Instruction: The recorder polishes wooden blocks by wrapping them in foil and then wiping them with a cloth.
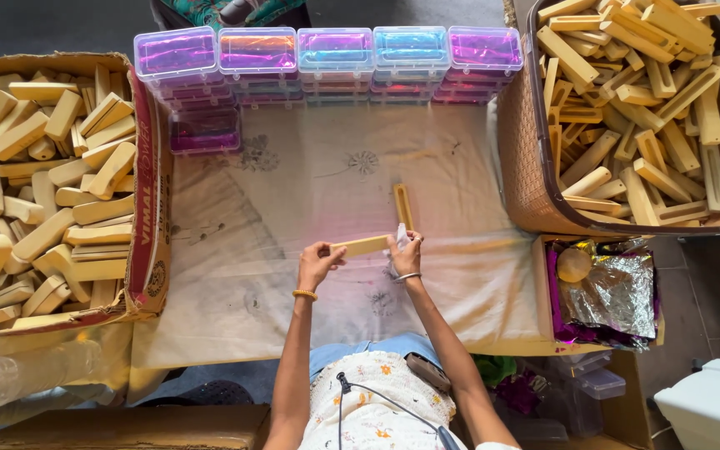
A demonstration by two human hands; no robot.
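Yellow block point(361, 246) held level over cloth-covered table point(235, 275), left hand point(318, 265) pinching one end, right hand point(406, 250) closed on other end with white wipe point(399, 237); advisable: steady grip, full-length strokes, clear of second block point(402, 206) lying just beyond

pale yellow-tan wooden blocks point(43, 192) fill a brown cardboard box point(147, 200) with red print at the cloth's left edge. more tan sticks point(635, 108) fill a brown woven basket point(522, 167) at the right edge. iridescent purple, pink and blue clear cases point(335, 54) line the far edge. the cloth point(310, 275) is cream with faint grey flower prints.
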